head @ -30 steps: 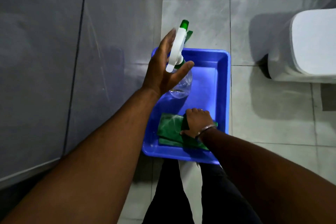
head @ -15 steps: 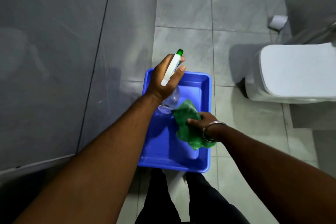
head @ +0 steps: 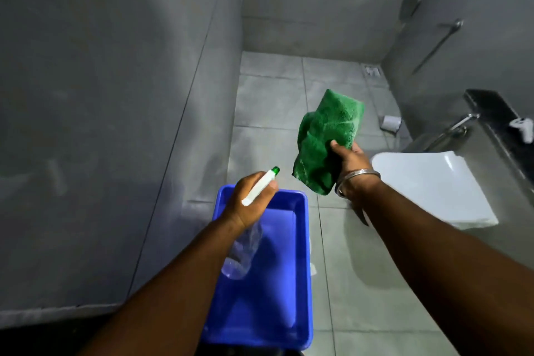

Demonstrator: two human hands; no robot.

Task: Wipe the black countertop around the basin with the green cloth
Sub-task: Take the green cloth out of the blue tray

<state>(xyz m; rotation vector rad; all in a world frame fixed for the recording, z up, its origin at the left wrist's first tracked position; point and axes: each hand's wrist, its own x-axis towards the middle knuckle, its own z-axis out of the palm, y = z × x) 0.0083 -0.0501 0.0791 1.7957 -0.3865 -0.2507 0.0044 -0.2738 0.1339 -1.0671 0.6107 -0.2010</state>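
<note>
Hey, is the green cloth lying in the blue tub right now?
No, the right hand holds the green cloth up in the air, above and beyond the blue tub, touching nothing else.

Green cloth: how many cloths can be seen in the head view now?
1. The green cloth is held up by the right hand, above the floor and beyond the blue tub. The tub looks empty, but the left arm hides part.
</note>
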